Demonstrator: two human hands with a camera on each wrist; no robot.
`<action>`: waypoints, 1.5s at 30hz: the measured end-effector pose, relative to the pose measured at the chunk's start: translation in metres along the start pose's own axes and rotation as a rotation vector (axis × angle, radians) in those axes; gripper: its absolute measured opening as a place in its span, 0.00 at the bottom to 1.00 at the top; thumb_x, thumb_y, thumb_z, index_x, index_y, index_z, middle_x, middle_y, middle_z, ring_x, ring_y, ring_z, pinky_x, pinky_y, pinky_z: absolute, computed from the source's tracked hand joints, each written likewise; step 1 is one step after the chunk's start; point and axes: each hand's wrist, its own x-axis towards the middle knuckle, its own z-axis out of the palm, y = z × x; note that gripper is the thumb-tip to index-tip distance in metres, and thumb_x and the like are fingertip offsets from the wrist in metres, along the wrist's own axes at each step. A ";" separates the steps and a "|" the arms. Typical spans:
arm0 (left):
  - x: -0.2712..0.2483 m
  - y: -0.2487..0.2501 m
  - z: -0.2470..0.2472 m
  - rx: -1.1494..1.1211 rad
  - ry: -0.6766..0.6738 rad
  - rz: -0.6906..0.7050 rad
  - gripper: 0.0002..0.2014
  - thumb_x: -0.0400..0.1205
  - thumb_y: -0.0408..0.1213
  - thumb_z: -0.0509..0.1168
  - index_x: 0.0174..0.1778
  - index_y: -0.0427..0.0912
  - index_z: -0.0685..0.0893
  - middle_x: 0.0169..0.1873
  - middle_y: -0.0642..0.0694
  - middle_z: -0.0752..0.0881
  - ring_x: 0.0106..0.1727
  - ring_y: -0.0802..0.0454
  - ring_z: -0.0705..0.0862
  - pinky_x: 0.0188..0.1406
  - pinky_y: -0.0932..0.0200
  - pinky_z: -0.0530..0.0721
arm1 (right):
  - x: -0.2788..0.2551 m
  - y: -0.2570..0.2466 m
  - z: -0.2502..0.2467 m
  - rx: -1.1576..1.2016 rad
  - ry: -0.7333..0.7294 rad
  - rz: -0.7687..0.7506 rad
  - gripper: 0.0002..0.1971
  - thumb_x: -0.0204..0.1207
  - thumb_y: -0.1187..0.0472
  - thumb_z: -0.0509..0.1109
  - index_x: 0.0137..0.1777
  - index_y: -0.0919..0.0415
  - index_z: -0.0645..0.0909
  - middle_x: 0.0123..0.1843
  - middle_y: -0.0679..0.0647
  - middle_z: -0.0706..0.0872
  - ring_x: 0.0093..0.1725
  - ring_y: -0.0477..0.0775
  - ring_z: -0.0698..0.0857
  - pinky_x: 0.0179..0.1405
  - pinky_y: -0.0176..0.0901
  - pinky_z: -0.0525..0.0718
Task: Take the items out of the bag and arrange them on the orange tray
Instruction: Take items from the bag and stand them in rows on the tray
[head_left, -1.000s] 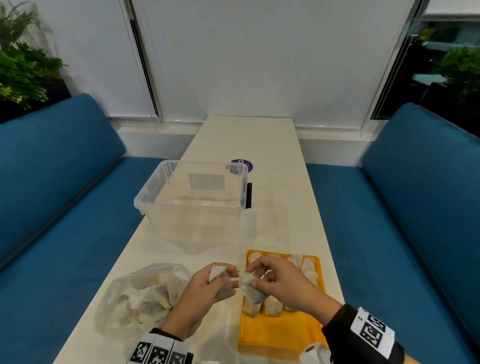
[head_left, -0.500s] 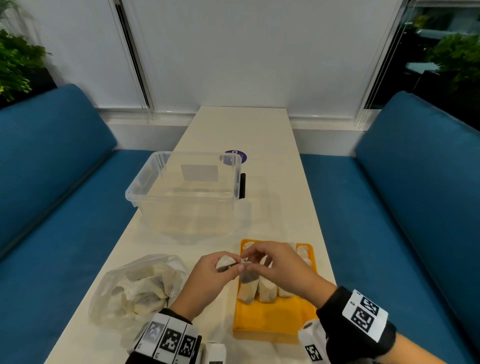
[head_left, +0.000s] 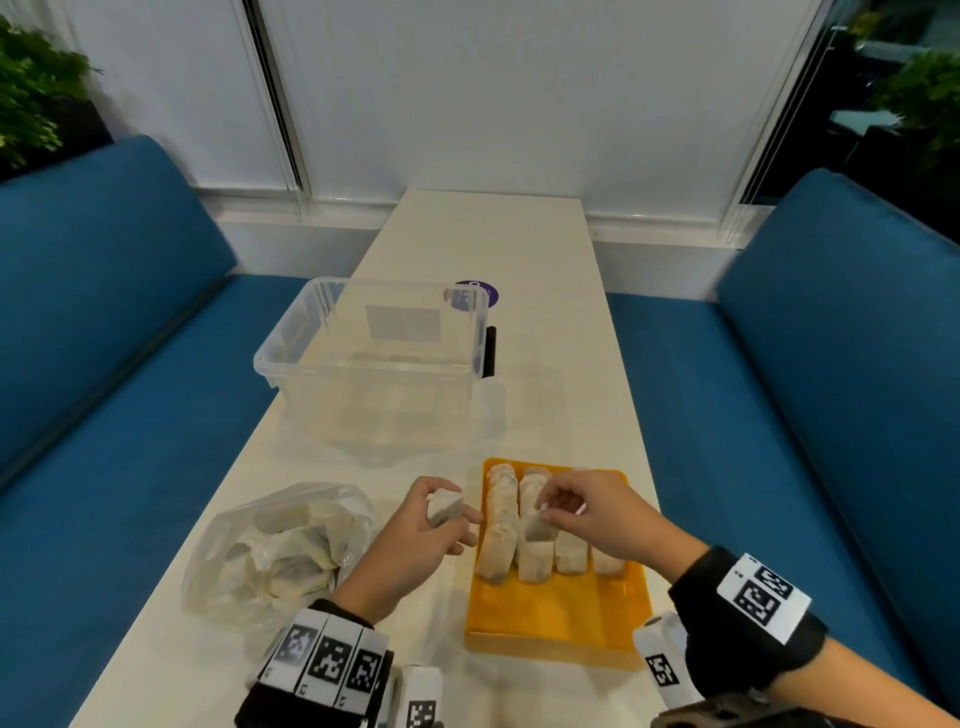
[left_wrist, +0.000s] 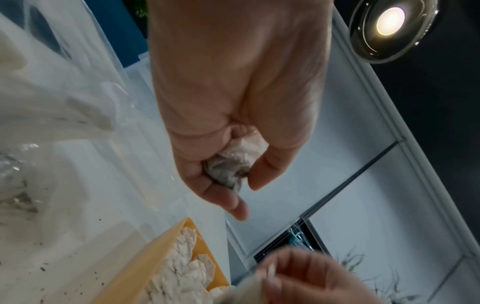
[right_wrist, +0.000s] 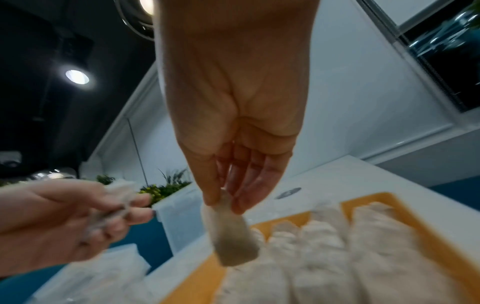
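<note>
The orange tray (head_left: 556, 613) lies at the near right of the table with rows of pale tea bags (head_left: 501, 519) on its far half. My right hand (head_left: 582, 514) hovers over those rows and pinches one tea bag (head_left: 537, 527) by its top edge; it dangles from thumb and fingers (right_wrist: 231, 236). My left hand (head_left: 421, 535) is just left of the tray, fingers curled around another tea bag (head_left: 444, 508), crumpled in the fist (left_wrist: 233, 164). The clear plastic bag (head_left: 280, 551) with several more tea bags lies left of that hand.
An empty clear plastic tub (head_left: 374, 364) stands beyond the tray and bag, with a black pen-like object (head_left: 489, 352) at its right side and a purple round sticker (head_left: 475, 295) behind. Blue benches (head_left: 779, 415) flank the narrow white table (head_left: 545, 364).
The two hands, which met at the tray's left edge, have drawn apart. The right hand carried its tea bag over the rows; the left hand stayed beside the tray with its own.
</note>
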 end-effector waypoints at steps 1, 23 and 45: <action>0.000 -0.001 -0.003 -0.025 0.004 -0.021 0.11 0.82 0.28 0.59 0.54 0.49 0.69 0.49 0.43 0.87 0.41 0.55 0.86 0.41 0.67 0.83 | 0.001 0.007 0.000 -0.030 0.000 0.025 0.02 0.77 0.58 0.70 0.47 0.50 0.83 0.44 0.44 0.83 0.43 0.40 0.80 0.41 0.27 0.77; -0.004 -0.001 -0.006 0.009 -0.048 0.008 0.07 0.81 0.34 0.64 0.50 0.45 0.86 0.45 0.50 0.90 0.51 0.57 0.87 0.56 0.64 0.83 | 0.016 0.047 0.012 -0.203 -0.148 0.254 0.07 0.75 0.63 0.70 0.49 0.51 0.78 0.47 0.48 0.79 0.46 0.47 0.79 0.40 0.29 0.74; -0.001 -0.003 0.001 0.041 0.068 0.109 0.04 0.76 0.30 0.70 0.44 0.43 0.85 0.41 0.47 0.88 0.45 0.55 0.85 0.45 0.67 0.84 | -0.014 -0.019 0.000 0.099 0.120 -0.057 0.03 0.77 0.57 0.69 0.48 0.49 0.83 0.42 0.38 0.82 0.43 0.39 0.79 0.41 0.25 0.76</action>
